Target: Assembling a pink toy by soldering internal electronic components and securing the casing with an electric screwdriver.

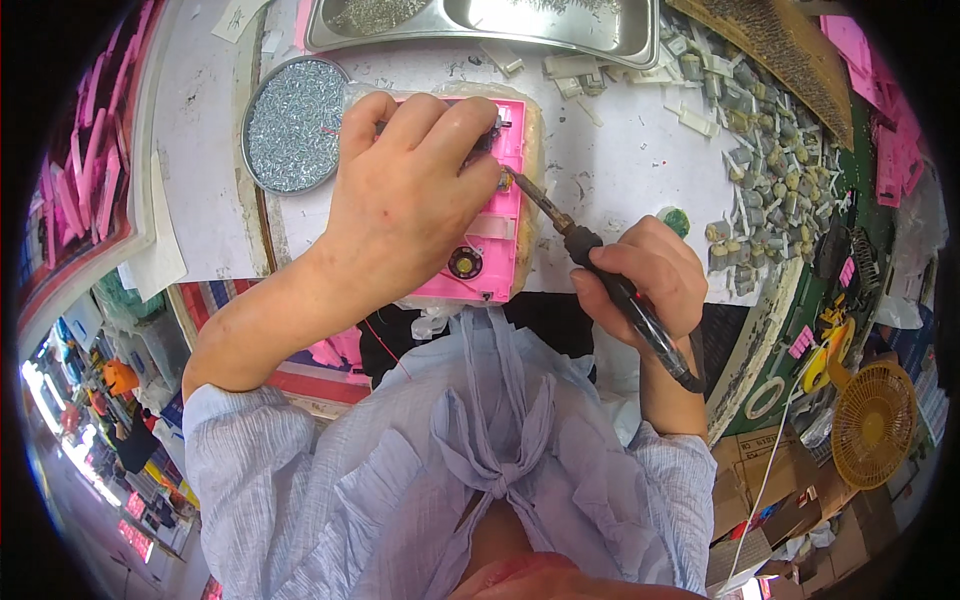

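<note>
A soldering iron [618,285] with a black handle is gripped in my right hand [660,275]. Its metal tip points up and left, at small parts inside a pink plastic case [508,225], close to the fingers of my left hand [410,180]. That hand lies over the case with its fingers bent and closed downward. Its fingertips are mostly hidden, and what they pinch does not show clearly. A round black speaker [465,262] sits in the lower part of the case. The case rests on a pale padded block [530,240].
A round dish of small metal screws [293,125] stands left of the case. Behind is a steel tray [480,38] with metal bits. Several small grey motors [755,200] are heaped at right, near a green lump [677,221]. A yellow fan [873,425] stands lower right.
</note>
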The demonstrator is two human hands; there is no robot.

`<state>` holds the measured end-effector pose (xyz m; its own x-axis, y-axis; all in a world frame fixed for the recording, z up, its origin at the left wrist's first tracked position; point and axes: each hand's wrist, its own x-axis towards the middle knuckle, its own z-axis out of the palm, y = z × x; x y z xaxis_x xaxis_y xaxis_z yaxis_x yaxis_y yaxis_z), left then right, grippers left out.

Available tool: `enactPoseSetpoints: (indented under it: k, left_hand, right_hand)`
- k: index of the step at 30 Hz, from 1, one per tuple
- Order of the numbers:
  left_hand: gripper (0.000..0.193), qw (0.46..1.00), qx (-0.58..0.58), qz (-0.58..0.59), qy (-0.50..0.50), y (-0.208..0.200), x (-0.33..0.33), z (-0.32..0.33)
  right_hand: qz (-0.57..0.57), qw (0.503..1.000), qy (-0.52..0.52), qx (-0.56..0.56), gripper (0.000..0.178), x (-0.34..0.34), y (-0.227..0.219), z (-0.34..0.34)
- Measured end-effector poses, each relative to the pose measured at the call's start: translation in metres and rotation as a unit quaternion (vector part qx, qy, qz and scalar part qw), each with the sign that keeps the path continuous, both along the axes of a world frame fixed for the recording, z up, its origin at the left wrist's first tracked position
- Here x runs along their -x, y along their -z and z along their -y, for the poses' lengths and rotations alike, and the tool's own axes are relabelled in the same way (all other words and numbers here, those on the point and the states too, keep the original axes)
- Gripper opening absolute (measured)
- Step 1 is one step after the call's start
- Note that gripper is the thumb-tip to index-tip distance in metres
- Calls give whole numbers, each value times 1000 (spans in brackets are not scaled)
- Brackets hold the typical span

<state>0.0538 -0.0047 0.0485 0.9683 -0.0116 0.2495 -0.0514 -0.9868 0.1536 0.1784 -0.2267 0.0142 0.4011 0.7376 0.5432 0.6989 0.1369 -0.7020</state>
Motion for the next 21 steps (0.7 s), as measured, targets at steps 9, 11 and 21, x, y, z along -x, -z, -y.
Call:
enactPoseSetpoints:
  k: [9, 11, 21]
  left_hand:
    - [11, 1000, -19, 17, 7, 5, 2, 0]
    - [12, 1000, -17, -9, 0, 2, 3, 1]
    - [10, 1000, -21, -3, 9, 4, 3, 2]
  right_hand:
    - [47, 997, 4, 59, 27, 8, -7, 0]
    - [53, 997, 2, 52, 27, 9, -6, -1]
    - [40, 999, 5, 27, 31, 2, -11, 9]
